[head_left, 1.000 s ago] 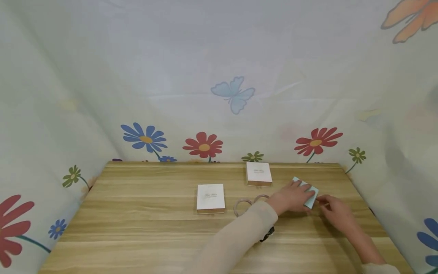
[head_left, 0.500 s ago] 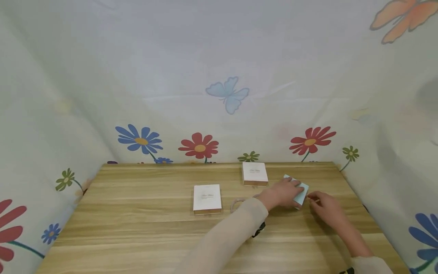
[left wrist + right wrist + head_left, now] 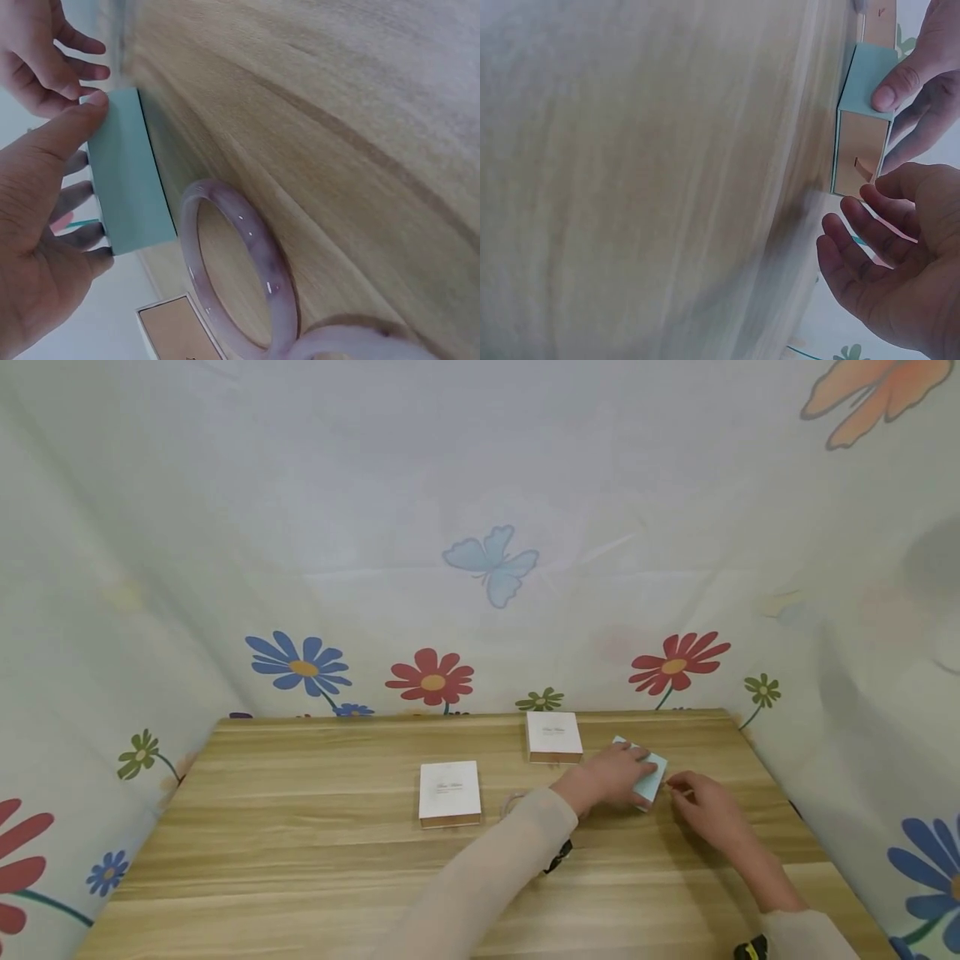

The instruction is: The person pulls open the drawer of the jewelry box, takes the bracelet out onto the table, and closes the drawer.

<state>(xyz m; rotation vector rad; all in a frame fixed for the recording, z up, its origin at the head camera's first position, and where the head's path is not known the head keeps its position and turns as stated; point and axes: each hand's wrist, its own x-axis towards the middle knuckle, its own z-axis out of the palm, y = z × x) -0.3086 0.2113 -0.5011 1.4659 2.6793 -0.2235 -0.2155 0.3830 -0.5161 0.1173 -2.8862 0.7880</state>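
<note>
A light-blue drawer box (image 3: 649, 781) lies on the table at the right in the head view. My left hand (image 3: 609, 773) holds it, with the fingers spread over the top and the thumb (image 3: 71, 124) along the side. At the box's right end, my right hand (image 3: 711, 812) pinches a small pull tab (image 3: 863, 169) on the brown drawer front (image 3: 853, 146) between thumb and index finger; the other fingers are loosely bent. The drawer front looks flush with the sleeve. Pale purple bangles (image 3: 262, 255) lie beside the box, partly hidden by my left forearm in the head view.
Two white boxes, one at the table's back edge (image 3: 553, 735) and one left of the bangles (image 3: 449, 792), have printed lids and brown sides. The wooden table (image 3: 300, 860) meets a flower-printed cloth (image 3: 360, 610) at its back and sides.
The whole head view has shifted slightly, so everything sits further left. Both hands keep their places at the light-blue box, and no drawer movement shows.
</note>
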